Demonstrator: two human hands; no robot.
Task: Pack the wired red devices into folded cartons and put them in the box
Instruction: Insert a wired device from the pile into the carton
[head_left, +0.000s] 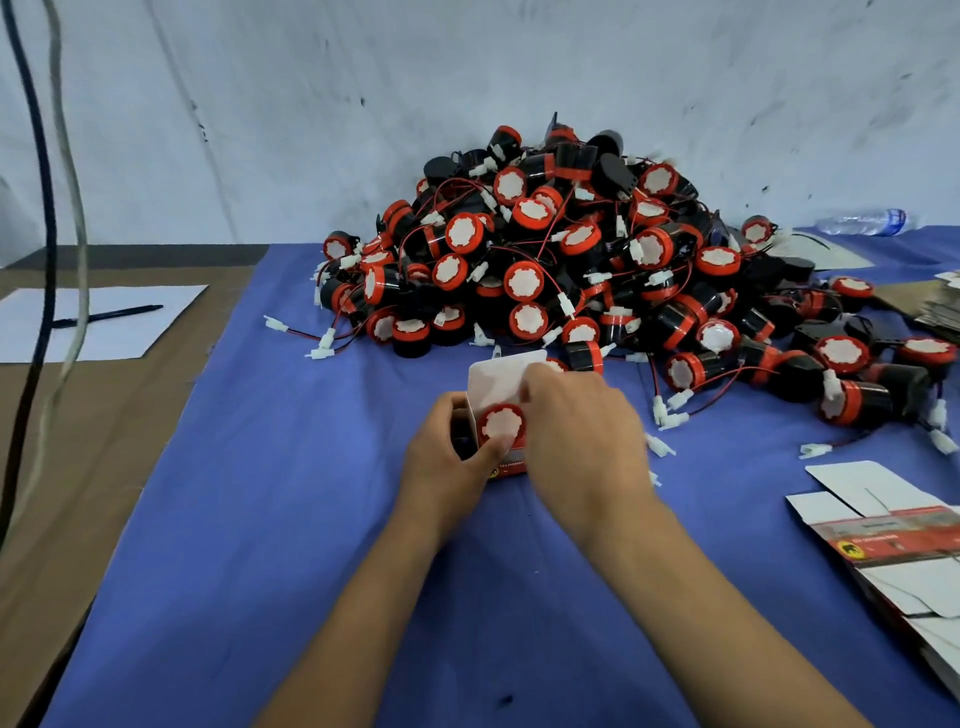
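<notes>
A small folded carton (497, 385) stands on the blue cloth (291, 519) with its white lid flap raised. A red device (502, 425) with a white face sits in the carton's open top. My left hand (448, 460) grips the carton's left side, thumb against the device's lower rim. My right hand (582, 436) covers the carton's right side, fingers curled at the flap and the device. Behind them lies a big heap of red and black wired devices (571, 260) with white plugs.
Flat unfolded cartons (893, 540) lie at the right edge, another stack (943, 306) farther back. A sheet of paper (130, 322) with a pen (111, 315) lies at the left on brown board. Two cables (49, 208) hang at the left. A water bottle (865, 221) lies at the back right.
</notes>
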